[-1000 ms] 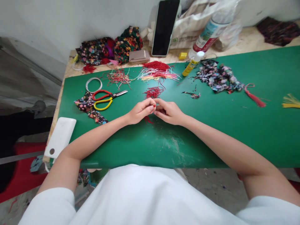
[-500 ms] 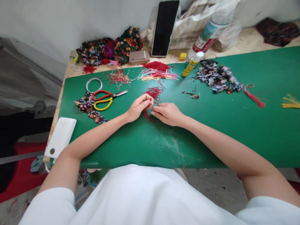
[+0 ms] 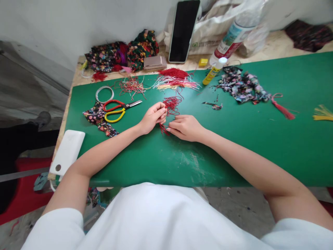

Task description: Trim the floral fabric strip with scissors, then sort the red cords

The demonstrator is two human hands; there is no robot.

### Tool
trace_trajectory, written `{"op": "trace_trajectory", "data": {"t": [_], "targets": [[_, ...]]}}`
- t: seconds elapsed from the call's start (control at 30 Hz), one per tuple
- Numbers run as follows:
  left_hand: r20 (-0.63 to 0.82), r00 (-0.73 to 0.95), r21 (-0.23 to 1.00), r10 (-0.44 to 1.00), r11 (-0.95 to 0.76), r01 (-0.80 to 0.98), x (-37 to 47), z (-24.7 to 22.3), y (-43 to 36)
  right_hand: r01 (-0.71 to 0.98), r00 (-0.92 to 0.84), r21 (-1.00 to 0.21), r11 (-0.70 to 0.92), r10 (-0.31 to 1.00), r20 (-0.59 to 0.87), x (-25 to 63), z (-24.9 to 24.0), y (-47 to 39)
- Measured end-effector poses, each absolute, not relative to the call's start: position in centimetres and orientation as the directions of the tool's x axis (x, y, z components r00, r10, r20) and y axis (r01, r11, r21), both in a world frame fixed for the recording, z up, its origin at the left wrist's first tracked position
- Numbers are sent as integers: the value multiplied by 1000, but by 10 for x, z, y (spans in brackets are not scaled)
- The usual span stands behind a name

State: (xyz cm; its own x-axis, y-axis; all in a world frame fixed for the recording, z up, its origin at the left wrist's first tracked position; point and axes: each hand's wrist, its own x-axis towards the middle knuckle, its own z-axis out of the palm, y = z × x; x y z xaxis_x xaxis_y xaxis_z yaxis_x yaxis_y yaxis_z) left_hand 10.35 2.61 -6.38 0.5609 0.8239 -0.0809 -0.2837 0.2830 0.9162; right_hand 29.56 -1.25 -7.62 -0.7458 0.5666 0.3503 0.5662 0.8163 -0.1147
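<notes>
A small bunch of red threads [image 3: 163,129] hangs below my left hand [image 3: 154,117], whose fingers are closed round its upper part. My right hand [image 3: 185,128] is just to the right, fingers curled and thumb pressed in, with its tips beside the lower thread ends; whatever it pinches is too small to make out. Directly behind both hands lies a loose pile of red cords [image 3: 173,104]. Farther back rest tassel threads [image 3: 177,81] in red, white, pink and pale yellow. Scissors [image 3: 121,107] with one red and one yellow handle lie to the left.
A tape ring [image 3: 104,93], floral cloth strip [image 3: 97,116] and white power bank [image 3: 68,152] are on the left. At the back stand a phone [image 3: 183,31], glue stick [image 3: 214,71] and bottle [image 3: 231,41]. Floral scraps [image 3: 241,85] and a pink tassel [image 3: 283,107] lie right.
My left hand has shifted slightly left and its fingers have curled tighter. My right hand has moved a little down, and the gap between the hands is wider.
</notes>
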Motion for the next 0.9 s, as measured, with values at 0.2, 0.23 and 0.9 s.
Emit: {"op": "trace_trajectory", "data": {"t": [0.2, 0.23, 0.9], "targets": [[-77, 573, 910, 816, 292, -294, 104, -64, 27, 582, -748, -111, 805, 584, 316, 294, -75, -13], [-75, 575, 911, 815, 290, -292, 103, -64, 28, 585, -747, -112, 803, 588, 311, 294, -75, -13], [-43, 580, 913, 813, 268, -308, 102, -67, 29, 865, -307, -278, 417, 879, 364, 302, -85, -5]]}}
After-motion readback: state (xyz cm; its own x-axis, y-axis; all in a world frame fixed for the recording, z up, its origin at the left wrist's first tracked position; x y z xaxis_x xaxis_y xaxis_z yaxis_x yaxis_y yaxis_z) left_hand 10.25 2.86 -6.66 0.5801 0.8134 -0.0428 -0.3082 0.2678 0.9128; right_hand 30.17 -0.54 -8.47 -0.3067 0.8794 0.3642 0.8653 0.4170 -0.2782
